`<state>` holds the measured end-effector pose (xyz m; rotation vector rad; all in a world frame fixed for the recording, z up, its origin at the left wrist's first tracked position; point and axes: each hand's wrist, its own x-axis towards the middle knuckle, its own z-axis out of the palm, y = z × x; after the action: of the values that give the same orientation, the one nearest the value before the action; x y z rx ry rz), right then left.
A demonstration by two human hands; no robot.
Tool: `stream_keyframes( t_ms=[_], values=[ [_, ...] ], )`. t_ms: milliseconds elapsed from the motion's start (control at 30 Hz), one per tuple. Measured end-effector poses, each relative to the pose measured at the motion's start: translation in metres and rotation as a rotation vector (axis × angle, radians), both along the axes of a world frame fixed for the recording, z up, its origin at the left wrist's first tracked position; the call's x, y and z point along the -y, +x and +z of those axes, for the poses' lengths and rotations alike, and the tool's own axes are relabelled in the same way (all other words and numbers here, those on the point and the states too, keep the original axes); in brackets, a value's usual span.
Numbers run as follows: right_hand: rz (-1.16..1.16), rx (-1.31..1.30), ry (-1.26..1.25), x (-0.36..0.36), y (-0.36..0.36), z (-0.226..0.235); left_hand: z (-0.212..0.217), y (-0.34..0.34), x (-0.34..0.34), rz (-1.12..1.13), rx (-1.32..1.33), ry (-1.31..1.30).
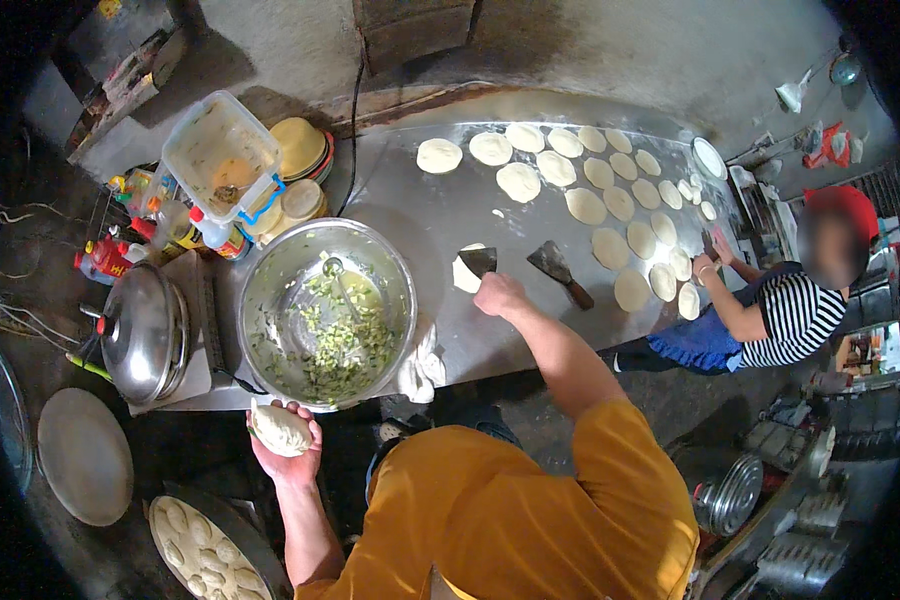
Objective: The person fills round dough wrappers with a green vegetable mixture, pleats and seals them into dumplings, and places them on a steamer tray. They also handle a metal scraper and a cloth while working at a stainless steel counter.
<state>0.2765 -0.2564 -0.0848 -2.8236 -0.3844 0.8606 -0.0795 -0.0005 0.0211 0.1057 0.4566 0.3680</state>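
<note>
In the palm of my left hand (292, 462) rests a pleated, stuffed dough bun (281, 430), held by the curled fingers just off the table's front edge. My right hand (500, 296) grips a scraper (478, 261); its dark blade lies over the edge of a flat dough round (465, 276), partly covering it. To the right of that hand, a second scraper (558, 272) with a wooden handle lies on the metal table. Left of it stands a large steel bowl (404, 300) with chopped green and pale filling (335, 335) and a metal spoon (336, 275).
Several dough rounds (585, 206) cover the table's far right, where a co-worker (770, 300) handles dough. Bottles (220, 235), a plastic tub (195, 150) and a lidded pan (142, 330) crowd the left. Lower left, a round pan (255, 545) holds several buns. A white cloth (422, 360) hangs near the bowl.
</note>
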Motion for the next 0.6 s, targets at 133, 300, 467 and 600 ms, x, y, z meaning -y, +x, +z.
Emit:
stream_keyframes(
  t_ms=[133,300,467,600],
  values=[
    [0.090,0.025,-0.038,-0.013,0.028,0.008,-0.002,-0.007,0.002,0.028,-0.020,-0.010],
    [0.217,0.141,-0.020,-0.009,0.096,-0.016,0.005,0.000,0.006,0.018,-0.007,0.008],
    [0.186,-0.083,0.096,-0.007,0.108,0.006,-0.001,-0.011,0.011,0.077,-0.069,-0.001],
    [0.113,-0.216,0.183,-0.008,0.129,0.001,-0.002,-0.005,0.016,0.093,-0.103,-0.004]
  ],
)
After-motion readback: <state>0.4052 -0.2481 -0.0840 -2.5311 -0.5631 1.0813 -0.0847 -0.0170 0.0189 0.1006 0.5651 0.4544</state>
